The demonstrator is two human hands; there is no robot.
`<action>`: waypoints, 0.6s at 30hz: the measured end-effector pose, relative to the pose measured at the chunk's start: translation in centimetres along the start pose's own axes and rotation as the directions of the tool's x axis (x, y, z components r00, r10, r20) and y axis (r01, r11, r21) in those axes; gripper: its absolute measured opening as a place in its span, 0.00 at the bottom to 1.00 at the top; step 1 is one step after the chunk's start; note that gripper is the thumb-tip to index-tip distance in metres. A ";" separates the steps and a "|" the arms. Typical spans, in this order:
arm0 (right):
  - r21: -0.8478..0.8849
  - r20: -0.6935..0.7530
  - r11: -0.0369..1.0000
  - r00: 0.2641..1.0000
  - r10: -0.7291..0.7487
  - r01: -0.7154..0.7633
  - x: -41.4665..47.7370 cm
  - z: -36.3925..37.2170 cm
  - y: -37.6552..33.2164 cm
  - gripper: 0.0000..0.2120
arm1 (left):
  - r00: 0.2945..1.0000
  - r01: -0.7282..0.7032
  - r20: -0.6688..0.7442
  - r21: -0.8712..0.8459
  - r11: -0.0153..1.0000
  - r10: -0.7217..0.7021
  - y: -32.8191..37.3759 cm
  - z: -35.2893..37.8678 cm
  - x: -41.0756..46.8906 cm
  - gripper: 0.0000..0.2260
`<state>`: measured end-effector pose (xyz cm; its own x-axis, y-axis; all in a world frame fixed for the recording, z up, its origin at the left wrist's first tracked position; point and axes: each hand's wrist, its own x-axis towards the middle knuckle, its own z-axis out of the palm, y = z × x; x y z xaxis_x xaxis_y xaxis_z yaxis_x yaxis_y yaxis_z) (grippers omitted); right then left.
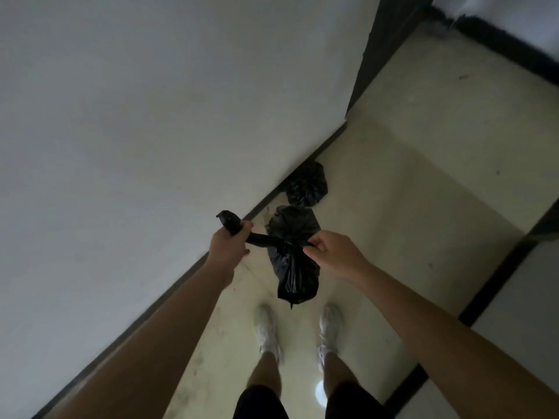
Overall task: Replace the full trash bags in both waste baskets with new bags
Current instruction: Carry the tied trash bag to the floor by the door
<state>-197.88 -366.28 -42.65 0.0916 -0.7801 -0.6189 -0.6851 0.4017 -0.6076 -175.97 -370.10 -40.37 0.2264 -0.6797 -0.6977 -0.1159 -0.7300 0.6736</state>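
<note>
A full black trash bag (298, 279) hangs in the air above my feet, held at its twisted neck. My left hand (228, 244) is closed around one stretched tail of the neck, whose end sticks out past my fist. My right hand (334, 252) pinches the other side of the neck at the knot. Two more tied black trash bags lie on the floor by the wall: the nearer tied bag (295, 220) just behind the held bag, the farther tied bag (307, 184) against the baseboard. No waste basket is in view.
A white wall (136, 116) with a dark baseboard runs along my left. The floor (423, 176) is pale tile with dark border strips on the right. A dark door frame (372, 55) stands at the wall's far end. My white shoes (267, 328) are below the bag.
</note>
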 end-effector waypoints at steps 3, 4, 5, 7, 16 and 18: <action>-0.079 -0.002 0.995 0.998 0.059 -0.059 7.3 2.8 3.6 0.14 | 0.999 0.044 -0.021 0.031 0.999 -0.043 -3.1 2.5 7.5 0.07; -0.091 -0.014 0.993 0.997 0.078 -0.079 9.8 3.8 4.9 0.14 | 0.998 0.064 -0.023 0.029 0.998 -0.063 -4.3 3.3 10.1 0.05; -0.091 -0.032 0.991 0.995 0.099 -0.102 12.1 4.8 6.2 0.15 | 0.996 0.085 -0.022 0.020 0.996 -0.085 -5.4 3.9 12.6 0.04; -0.082 -0.068 0.988 0.989 0.129 -0.134 16.7 6.9 8.9 0.14 | 0.991 0.130 -0.033 -0.006 0.991 -0.131 -7.9 4.8 17.5 0.04; -0.179 -0.183 0.972 0.976 0.118 -0.151 31.3 16.3 13.6 0.11 | 0.970 0.172 -0.180 0.024 0.985 -0.165 -17.0 5.7 31.9 0.12; -0.153 -0.196 0.977 0.973 0.119 -0.150 32.2 17.4 13.4 0.12 | 0.961 0.195 -0.206 0.023 0.981 -0.186 -17.9 5.3 32.2 0.14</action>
<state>-191.58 -377.68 -79.38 -0.1340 -0.8055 -0.5772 -0.7937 0.4360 -0.4242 -171.77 -379.27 -76.17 0.4382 -0.5022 -0.7455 -0.0916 -0.8500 0.5188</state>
